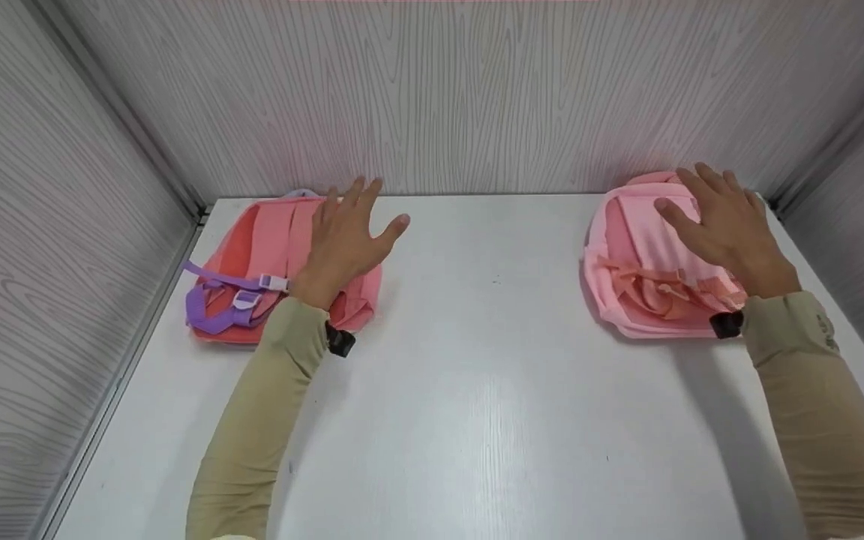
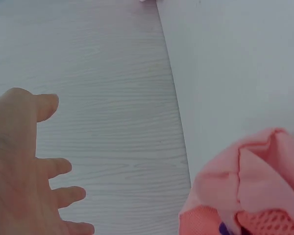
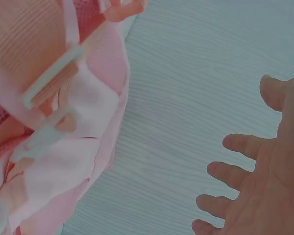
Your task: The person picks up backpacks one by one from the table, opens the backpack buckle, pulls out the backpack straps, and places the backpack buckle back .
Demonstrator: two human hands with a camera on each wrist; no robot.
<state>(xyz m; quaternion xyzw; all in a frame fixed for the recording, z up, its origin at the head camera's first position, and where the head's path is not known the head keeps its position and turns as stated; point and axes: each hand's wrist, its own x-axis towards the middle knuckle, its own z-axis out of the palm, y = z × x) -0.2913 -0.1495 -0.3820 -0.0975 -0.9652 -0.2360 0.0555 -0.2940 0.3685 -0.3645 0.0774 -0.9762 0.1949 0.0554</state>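
On the left of the white table lies a coral-red backpack (image 1: 271, 232) with purple straps (image 1: 211, 319) and pale buckles. My left hand (image 1: 346, 244) hovers over its right part, fingers spread and nothing held. In the left wrist view that hand (image 2: 19, 166) is apart from the backpack's pink fabric (image 2: 225, 186). A light pink backpack (image 1: 627, 240) with peach straps (image 1: 657, 292) lies at the right. Above its right side is my right hand (image 1: 732, 229), fingers spread, also holding nothing. In the right wrist view the backpack's whitish buckles (image 3: 51, 78) show, with the hand (image 3: 264, 171) apart from them.
The white table (image 1: 469, 360) stretches between the two backpacks. A wood-grain panel (image 1: 462, 97) rises along its back edge. Similar panels close off the left side (image 1: 34, 262) and the right side (image 1: 863, 195).
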